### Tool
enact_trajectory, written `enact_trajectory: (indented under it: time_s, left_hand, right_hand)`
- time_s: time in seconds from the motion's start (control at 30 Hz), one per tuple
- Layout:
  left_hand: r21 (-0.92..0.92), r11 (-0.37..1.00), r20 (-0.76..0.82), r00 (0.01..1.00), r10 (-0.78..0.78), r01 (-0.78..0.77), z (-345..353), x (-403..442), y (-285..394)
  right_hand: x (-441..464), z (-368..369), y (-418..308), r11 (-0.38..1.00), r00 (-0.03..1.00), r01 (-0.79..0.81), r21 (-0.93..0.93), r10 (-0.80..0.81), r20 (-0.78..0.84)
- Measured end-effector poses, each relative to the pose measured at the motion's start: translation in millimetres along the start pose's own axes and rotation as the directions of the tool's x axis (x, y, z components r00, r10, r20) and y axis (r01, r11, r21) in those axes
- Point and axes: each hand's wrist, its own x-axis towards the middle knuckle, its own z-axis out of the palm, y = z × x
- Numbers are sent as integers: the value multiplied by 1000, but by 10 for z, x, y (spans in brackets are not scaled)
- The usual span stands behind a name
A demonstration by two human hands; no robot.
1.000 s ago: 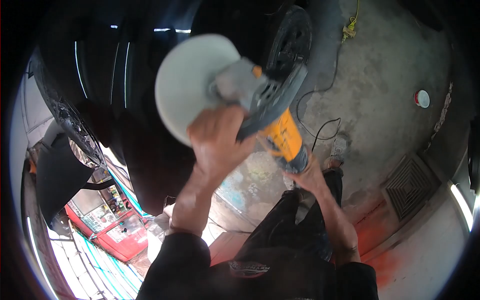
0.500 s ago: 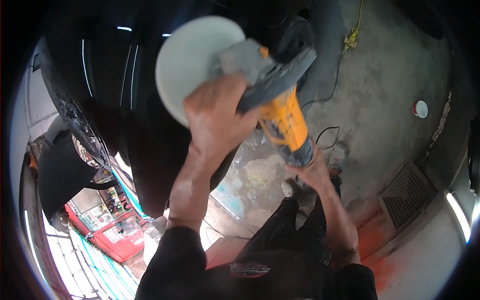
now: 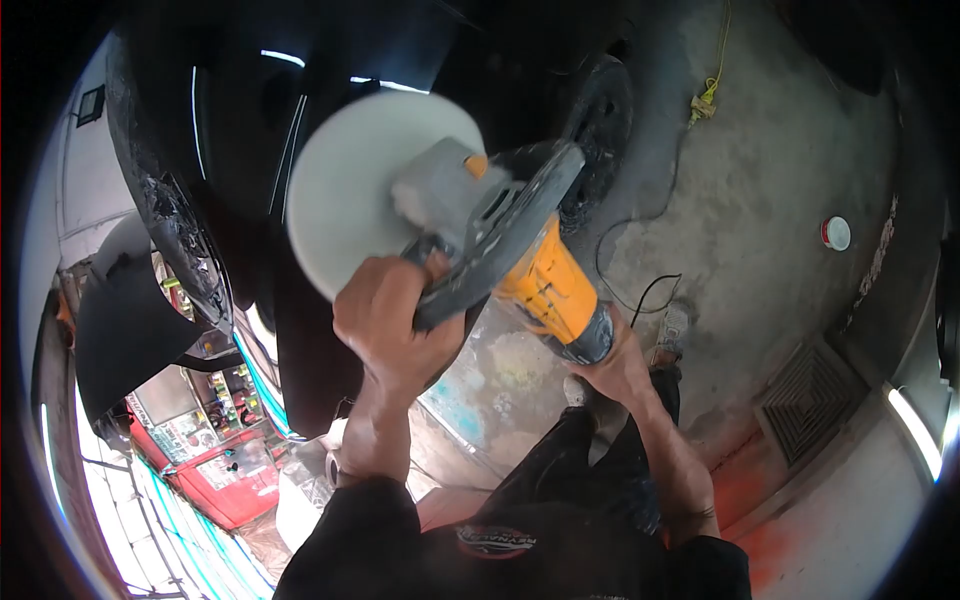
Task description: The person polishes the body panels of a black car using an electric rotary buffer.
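A polisher with a yellow-orange body [image 3: 550, 290] and a round white pad [image 3: 350, 190] lies over a glossy black car panel [image 3: 235, 150]. My left hand [image 3: 395, 320] is wrapped round the polisher's dark front handle, beside the pad. At the rear end of the body, my right hand [image 3: 615, 365] grips the dark end cap. The pad looks smooth and faces the black panel; its contact with the panel is hidden.
A dark cord [image 3: 655, 215] trails over the concrete floor [image 3: 760, 180] to a yellow connector [image 3: 704, 103]. A small white-and-red container [image 3: 836, 233] stands at the right, above a floor grate [image 3: 812, 402]. A red cabinet [image 3: 225, 480] is at lower left. A wheel [image 3: 600, 130] is near the polisher.
Compared with half a second ago, the polisher and both hands sit lower in view, and the pad has shifted slightly left. My grip on the polisher is unchanged.
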Motion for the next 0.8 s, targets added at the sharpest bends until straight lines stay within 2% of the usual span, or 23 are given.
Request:
enact_trajectory:
  time_s: [0.13,0.23,0.27,0.3,0.37,0.43,0.47,0.5,0.53,0.6,0.63,0.67,0.7,0.8]
  left_hand:
    - [-72,993,23,995,95,-93,335,575,-131]
    - [-213,971,-62,993,101,-112,717,956,-144]
    - [-230,965,-59,991,116,-127,751,944,-133]
    - [-248,957,-59,989,138,-149,783,929,-135]
    - [-176,969,-38,984,171,-175,740,686,-133]
    - [-167,971,44,983,178,-168,630,261,-140]
    - [-152,981,150,979,142,-119,498,18,-98]
    - [-157,982,240,960,144,-108,375,-198,-57]
    - [-163,983,264,956,131,-90,296,-463,-42]
    - [-158,987,371,925,81,-24,161,-948,-19]
    - [-181,983,384,921,58,14,139,-1148,-9]
    - [-171,984,428,904,28,51,106,-1333,19]
    - [-161,983,467,884,-1,86,108,-1437,35]
    - [-160,984,455,891,3,78,217,-1425,76]
  right_hand:
    - [352,-134,-118,995,989,98,2,-97,-112]
    - [641,-277,-244,1000,989,-1,20,4,-149]
    - [675,-318,-283,996,992,-13,84,24,-125]
    - [656,-301,-223,999,992,18,42,-12,-127]
    - [550,-182,60,996,989,77,-37,-82,-127]
    - [276,73,345,995,995,43,93,-35,-92]
    - [108,225,471,987,997,24,159,-12,-71]
    - [-66,358,570,990,999,-30,140,31,-8]
    - [-243,489,667,990,996,-81,115,75,57]
    - [-686,787,1121,950,968,-240,198,218,128]
    - [-915,948,1348,904,972,-226,363,187,140]
    - [-1072,1011,1410,882,966,-249,401,196,171]
    - [-1178,1053,1454,859,959,-270,435,201,199]
    - [-1353,1152,1679,861,957,-288,418,245,154]
